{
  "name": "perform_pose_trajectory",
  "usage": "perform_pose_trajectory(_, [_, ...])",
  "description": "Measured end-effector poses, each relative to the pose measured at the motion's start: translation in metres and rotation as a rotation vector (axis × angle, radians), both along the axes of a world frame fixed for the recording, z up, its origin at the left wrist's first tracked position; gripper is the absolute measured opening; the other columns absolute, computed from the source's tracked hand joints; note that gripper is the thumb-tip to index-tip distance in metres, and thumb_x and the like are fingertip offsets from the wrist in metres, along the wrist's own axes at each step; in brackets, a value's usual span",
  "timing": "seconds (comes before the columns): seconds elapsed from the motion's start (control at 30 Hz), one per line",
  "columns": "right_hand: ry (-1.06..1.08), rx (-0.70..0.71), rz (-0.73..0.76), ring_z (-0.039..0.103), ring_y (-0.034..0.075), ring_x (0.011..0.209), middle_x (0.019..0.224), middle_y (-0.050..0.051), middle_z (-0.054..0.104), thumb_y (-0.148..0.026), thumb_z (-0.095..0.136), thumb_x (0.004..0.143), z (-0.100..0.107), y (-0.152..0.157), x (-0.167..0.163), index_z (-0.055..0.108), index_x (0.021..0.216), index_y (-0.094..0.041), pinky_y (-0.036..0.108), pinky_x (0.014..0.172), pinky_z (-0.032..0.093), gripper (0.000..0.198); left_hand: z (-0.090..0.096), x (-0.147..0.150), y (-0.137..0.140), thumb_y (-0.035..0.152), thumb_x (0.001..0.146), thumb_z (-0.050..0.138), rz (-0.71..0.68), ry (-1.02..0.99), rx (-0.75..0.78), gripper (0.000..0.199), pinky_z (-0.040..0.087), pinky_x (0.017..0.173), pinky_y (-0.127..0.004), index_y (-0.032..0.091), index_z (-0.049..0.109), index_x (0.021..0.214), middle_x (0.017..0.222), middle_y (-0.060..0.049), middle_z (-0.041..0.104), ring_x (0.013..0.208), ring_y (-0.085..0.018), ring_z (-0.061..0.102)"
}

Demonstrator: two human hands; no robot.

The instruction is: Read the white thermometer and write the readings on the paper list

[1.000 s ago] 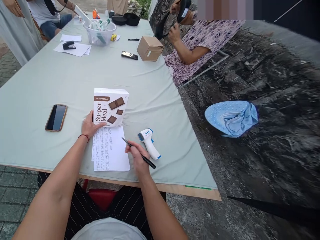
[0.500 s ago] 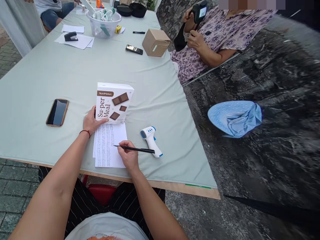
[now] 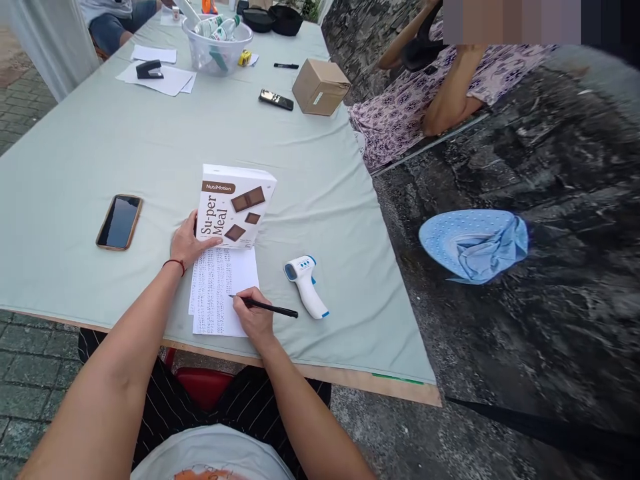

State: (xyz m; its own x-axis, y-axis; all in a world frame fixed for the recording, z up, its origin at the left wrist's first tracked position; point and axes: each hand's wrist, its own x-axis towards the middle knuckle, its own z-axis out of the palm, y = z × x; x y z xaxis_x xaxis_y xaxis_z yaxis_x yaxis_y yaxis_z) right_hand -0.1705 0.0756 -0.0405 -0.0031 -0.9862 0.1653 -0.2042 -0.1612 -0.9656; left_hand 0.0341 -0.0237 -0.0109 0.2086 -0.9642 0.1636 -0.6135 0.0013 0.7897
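My right hand (image 3: 254,318) grips a black pen (image 3: 270,308), its tip resting on a printed white sheet (image 3: 220,290) near the table's front edge. My left hand (image 3: 189,241), with a red string at the wrist, lies flat on the sheet's top left corner and touches a white "Su-per Meal" box (image 3: 235,207) that stands on the paper's upper edge. A white and blue infrared thermometer (image 3: 306,285) lies just right of the pen.
A phone (image 3: 119,221) lies left of the box on the pale green tablecloth (image 3: 100,153). Farther back are a cardboard box (image 3: 321,86), a second phone (image 3: 276,100), a clear tub of bottles (image 3: 216,47), a stapler (image 3: 149,69) on papers. A seated person's arm (image 3: 450,93) and a blue hat (image 3: 473,243) are at right.
My right hand swung the pen down from the air and set its tip on the sheet. The seated person at right raised both arms. My left hand stayed by the box.
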Motion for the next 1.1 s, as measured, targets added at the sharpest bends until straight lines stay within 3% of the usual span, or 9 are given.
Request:
perform_pose_trajectory(0.77, [0.126, -0.012, 0.066, 0.045, 0.012, 0.051, 0.054, -0.003, 0.05, -0.036, 0.052, 0.074, -0.0048, 0.0001, -0.0006, 0.052, 0.066, -0.021, 0.025, 0.053, 0.041, 0.017, 0.0021, -0.0012, 0.0004, 0.056, 0.064, 0.08, 0.001, -0.018, -0.01, 0.076, 0.049, 0.09, -0.043, 0.027, 0.053, 0.129, 0.117, -0.004, 0.066, 0.106, -0.029, 0.061])
perform_pose_trajectory(1.1, [0.127, -0.001, 0.056, 0.044, 0.012, 0.051, 0.054, -0.003, 0.049, -0.035, 0.051, 0.073, -0.0048, 0.001, 0.0003, 0.051, 0.065, -0.021, 0.025, 0.052, 0.04, 0.016, 0.0025, -0.001, 0.0008, 0.054, 0.064, 0.08, -0.005, -0.001, 0.002, 0.079, 0.048, 0.096, -0.045, 0.027, 0.052, 0.132, 0.124, -0.004, 0.063, 0.114, -0.03, 0.059])
